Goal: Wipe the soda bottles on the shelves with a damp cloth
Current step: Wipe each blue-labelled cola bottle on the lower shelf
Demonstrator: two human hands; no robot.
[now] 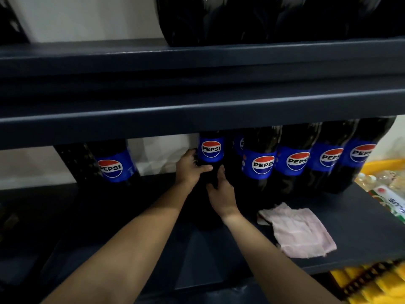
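Observation:
A dark Pepsi bottle with a blue label (210, 148) stands on the dark shelf (350, 227), and both my hands hold it. My left hand (190, 168) grips its left side just below the label, thumb across the front. My right hand (220, 194) grips its lower right side. A pale pink cloth (300, 231) lies crumpled on the shelf to the right of my right forearm, in neither hand. Several more Pepsi bottles (262, 165) stand in a row to the right. One further bottle (114, 166) stands apart at the left.
An upper shelf edge (197, 119) overhangs the bottle tops. Dark bottle bases (263, 20) sit on the shelf above. A yellow crate (377, 165) and packaged goods (385, 194) are at the right edge. A yellow object (372, 284) shows at bottom right.

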